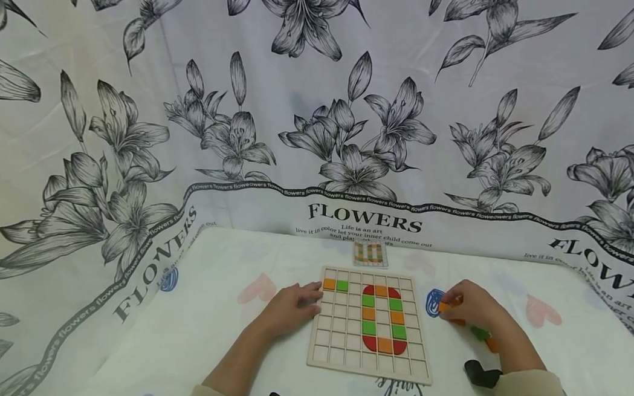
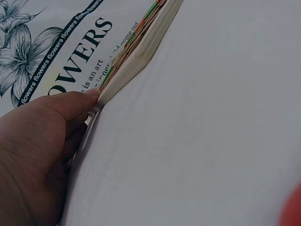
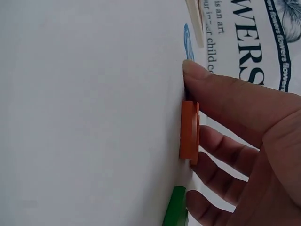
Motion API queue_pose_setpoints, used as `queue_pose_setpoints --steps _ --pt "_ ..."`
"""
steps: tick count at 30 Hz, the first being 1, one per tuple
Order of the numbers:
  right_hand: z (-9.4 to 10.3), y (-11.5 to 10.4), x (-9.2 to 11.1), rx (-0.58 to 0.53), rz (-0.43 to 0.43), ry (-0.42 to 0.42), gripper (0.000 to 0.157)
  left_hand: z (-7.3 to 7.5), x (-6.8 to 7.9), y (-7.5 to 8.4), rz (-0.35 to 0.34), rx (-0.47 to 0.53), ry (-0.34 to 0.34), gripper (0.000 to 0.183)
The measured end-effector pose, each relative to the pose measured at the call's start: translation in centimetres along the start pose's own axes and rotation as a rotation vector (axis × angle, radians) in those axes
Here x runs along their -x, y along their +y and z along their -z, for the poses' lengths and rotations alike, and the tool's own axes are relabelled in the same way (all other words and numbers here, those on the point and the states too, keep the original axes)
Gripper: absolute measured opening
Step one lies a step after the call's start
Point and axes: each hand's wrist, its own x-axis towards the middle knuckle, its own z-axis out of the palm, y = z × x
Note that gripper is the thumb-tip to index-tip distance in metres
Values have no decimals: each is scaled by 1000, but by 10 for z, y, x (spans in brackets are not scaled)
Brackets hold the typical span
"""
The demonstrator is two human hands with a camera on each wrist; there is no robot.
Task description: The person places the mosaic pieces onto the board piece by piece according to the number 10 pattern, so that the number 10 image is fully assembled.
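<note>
A square wooden grid board [image 1: 334, 358] lies on the table. Red, green and orange tiles form a ring [image 1: 368, 314] on it, and an orange tile [image 1: 330, 284] and a green tile [image 1: 341, 285] sit at its upper left. My left hand [image 1: 288, 308] rests at the board's left side, fingertips right at its edge; in the left wrist view the thumb lies at the board's corner [image 2: 106, 96]. To the right of the board, my right hand [image 1: 471, 304] pinches an orange tile [image 1: 443, 307] close over the cloth. Another orange tile [image 3: 189, 132] shows beside its curled fingers.
Behind the board stands a small pattern card [image 1: 370, 253]. Loose green [image 1: 480, 333] and orange [image 1: 492, 344] tiles lie beneath the right wrist. A white cloth with printed hearts covers the table [image 1: 253, 351], and a flower-printed curtain [image 1: 319, 162] hangs behind.
</note>
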Motion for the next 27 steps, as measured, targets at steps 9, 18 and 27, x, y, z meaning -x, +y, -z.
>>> queue_pose_setpoints --steps 9,18,27 --pt "1 -34 -4 70 44 29 30 0 -1 1 -4 -6 -6 36" --pt "-38 -112 -19 -14 176 29 23 1 0 0 -5 -12 -5 37" --pt "-75 -174 -29 16 201 -30 24 1 1 -1 7 -5 -10 35"
